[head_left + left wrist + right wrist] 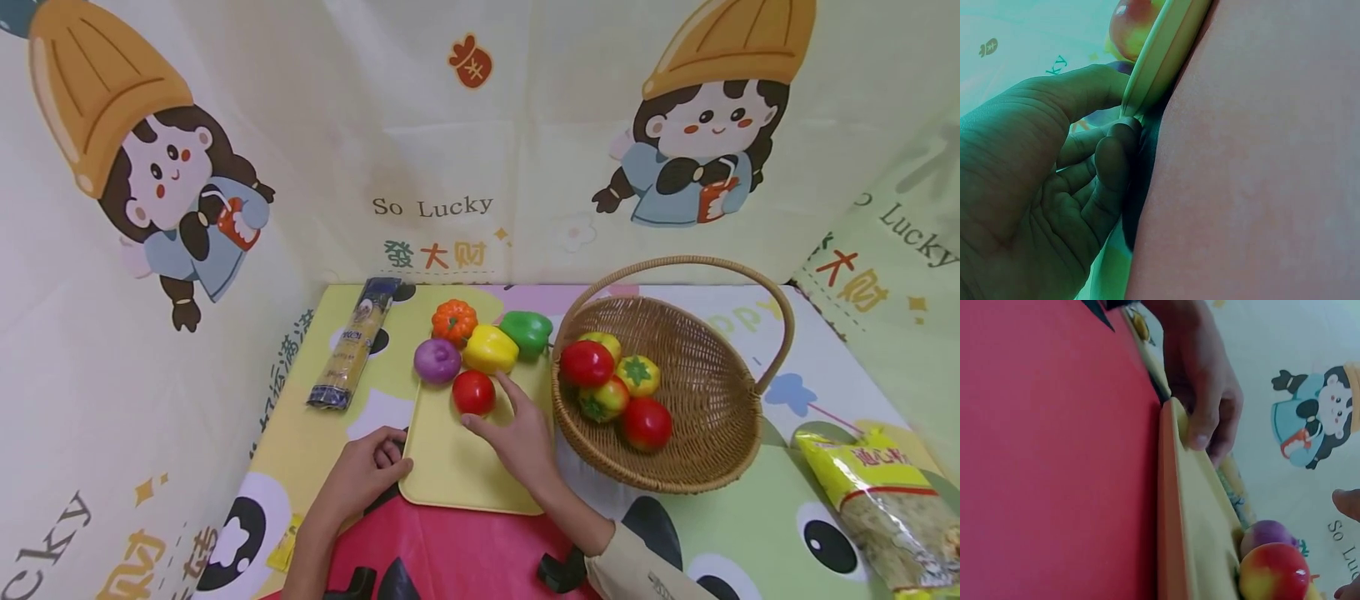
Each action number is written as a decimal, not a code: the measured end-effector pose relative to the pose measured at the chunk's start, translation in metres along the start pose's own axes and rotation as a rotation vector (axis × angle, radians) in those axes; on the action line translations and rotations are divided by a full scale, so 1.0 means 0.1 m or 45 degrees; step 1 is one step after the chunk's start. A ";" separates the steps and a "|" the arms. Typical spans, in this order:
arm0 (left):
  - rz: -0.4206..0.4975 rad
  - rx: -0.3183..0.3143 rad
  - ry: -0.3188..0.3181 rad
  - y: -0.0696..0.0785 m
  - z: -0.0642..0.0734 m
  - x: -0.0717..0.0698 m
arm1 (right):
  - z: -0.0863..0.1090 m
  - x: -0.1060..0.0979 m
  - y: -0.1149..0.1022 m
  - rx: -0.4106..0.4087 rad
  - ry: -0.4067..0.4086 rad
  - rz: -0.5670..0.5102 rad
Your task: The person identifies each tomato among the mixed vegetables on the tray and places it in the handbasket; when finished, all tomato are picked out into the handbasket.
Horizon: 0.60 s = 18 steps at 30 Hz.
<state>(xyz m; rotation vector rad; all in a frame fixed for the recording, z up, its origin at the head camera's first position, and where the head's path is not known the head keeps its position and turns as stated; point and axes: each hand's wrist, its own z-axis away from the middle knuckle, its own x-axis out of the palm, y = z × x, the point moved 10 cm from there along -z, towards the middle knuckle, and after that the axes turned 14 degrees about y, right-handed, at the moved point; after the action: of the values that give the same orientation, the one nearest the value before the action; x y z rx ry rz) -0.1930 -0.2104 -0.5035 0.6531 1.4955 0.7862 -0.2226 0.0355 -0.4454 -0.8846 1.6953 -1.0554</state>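
Note:
A pale yellow tray lies in front of me. My left hand pinches its near left corner, thumb on the rim and the other fingers curled at its outer side; the left wrist view shows this hand close up. On the tray sits a round red fruit, yellowish low on its side in the right wrist view. My right hand hovers over the tray beside it, thumb and index finger spread apart and nothing held. Behind are a purple vegetable, a yellow pepper, an orange pumpkin and a green pepper.
To the right stands a wicker basket with a tall handle, several red and yellow fruits or vegetables in its left side. A long pasta packet lies left of the tray. Another yellow food bag lies at the far right.

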 end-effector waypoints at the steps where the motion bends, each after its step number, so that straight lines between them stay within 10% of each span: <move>1: 0.005 0.002 -0.002 0.00 0.00 0.00 | -0.02 0.02 0.02 0.003 0.010 0.005; 18: 0.007 0.017 -0.010 0.00 0.00 0.01 | -0.12 0.22 0.20 0.023 0.052 0.005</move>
<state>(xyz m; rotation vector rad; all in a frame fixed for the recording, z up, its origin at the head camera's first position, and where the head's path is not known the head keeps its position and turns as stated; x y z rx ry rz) -0.1931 -0.2098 -0.5035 0.6702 1.4930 0.7778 -0.2427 0.0262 -0.4690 -0.8530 1.7182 -1.0908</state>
